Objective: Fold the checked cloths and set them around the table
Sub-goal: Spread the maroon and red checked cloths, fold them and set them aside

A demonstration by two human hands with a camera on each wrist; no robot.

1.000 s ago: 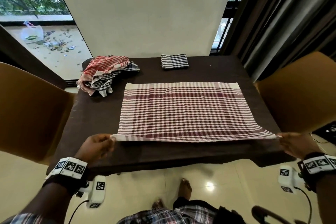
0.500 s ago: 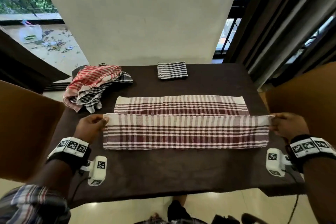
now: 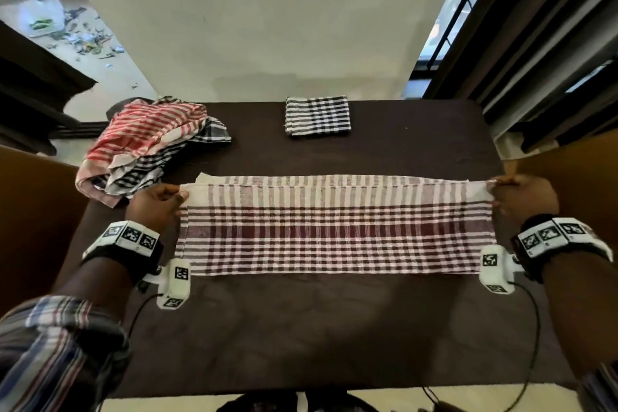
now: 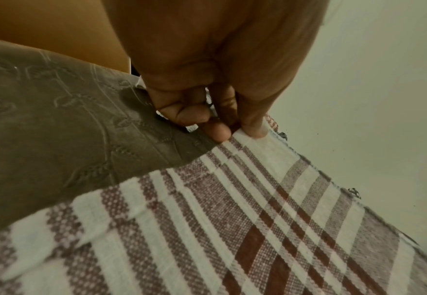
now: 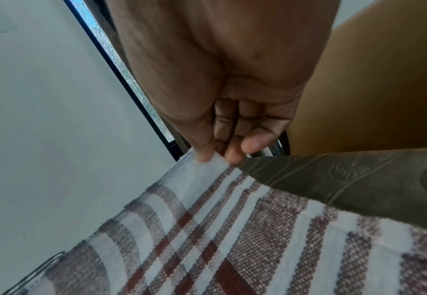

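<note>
Left hand point(image 3: 157, 206) pinches the far-left corner of the maroon checked cloth point(image 3: 334, 231), which lies folded in half across the brown table point(image 3: 301, 328). Right hand point(image 3: 525, 199) pinches the far-right corner.

Both wrists are wearing black straps point(image 3: 132, 259) topped with white bands point(image 3: 131, 235) carrying black-and-white square fiducial tags. A white camera pod point(image 3: 176, 283) with the same tags is hanging under the left wrist, another pod point(image 3: 495, 267) under the right. A thin black cable point(image 3: 531, 338) is trailing from each pod toward the body. A plaid sleeve point(image 3: 57, 354), blue, maroon and white, is covering the left upper arm, rolled at the elbow.
</note>
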